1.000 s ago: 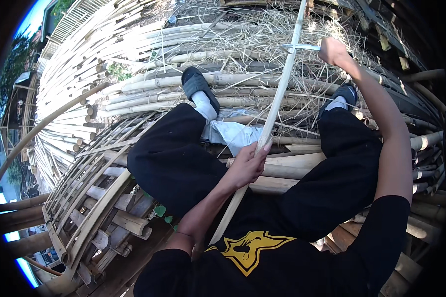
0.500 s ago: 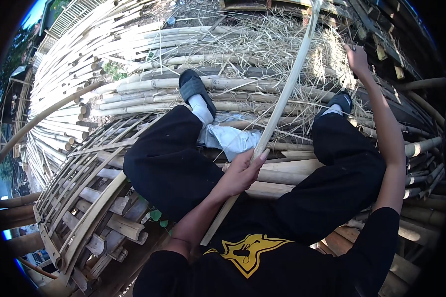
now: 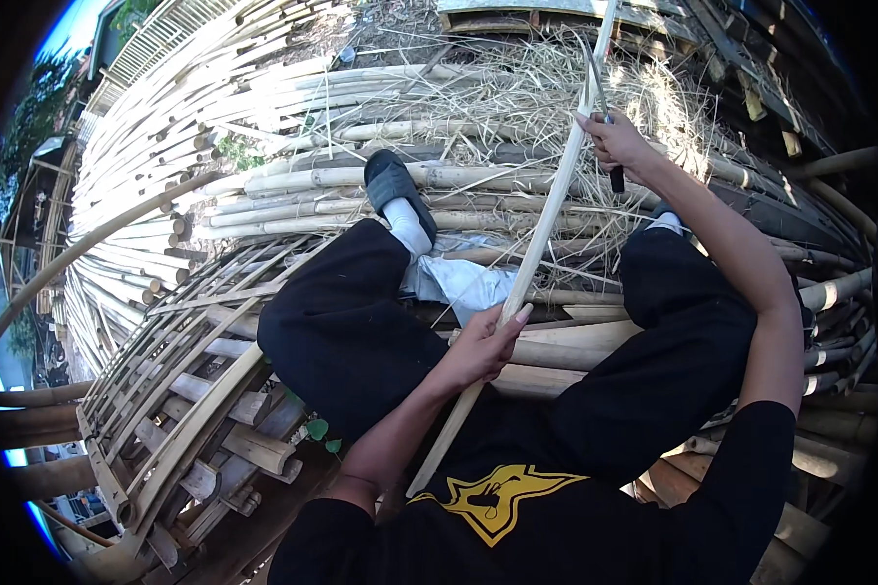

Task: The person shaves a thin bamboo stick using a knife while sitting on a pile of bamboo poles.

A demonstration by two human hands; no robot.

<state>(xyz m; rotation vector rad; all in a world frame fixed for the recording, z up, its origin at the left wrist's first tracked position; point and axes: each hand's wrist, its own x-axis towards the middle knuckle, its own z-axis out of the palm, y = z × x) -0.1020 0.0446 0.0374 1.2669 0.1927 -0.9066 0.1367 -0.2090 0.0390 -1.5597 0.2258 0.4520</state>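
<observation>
A long, pale bamboo strip [image 3: 553,200] slants from my lap up to the far edge of the view. My left hand [image 3: 480,349] is closed around its lower part, thumb lying along it. Farther up, my right hand [image 3: 618,146] grips a knife [image 3: 617,180]; its dark handle end sticks out below the fist. The narrow blade points away from me and lies at the strip's right side. Whether the edge bites into the bamboo is too small to tell.
Bamboo shavings [image 3: 527,73] litter the ground beyond my feet. Bamboo poles [image 3: 293,180] lie in rows ahead and to the left. A slatted bamboo lattice [image 3: 200,390] stands by my left leg. Between my legs is a whitish crumpled sheet [image 3: 468,283]. A wooden pallet [image 3: 556,8] sits at the back.
My right hand has come in from the right with the knife, up to the strip. My left hand keeps its grip, and the view has shifted slightly.
</observation>
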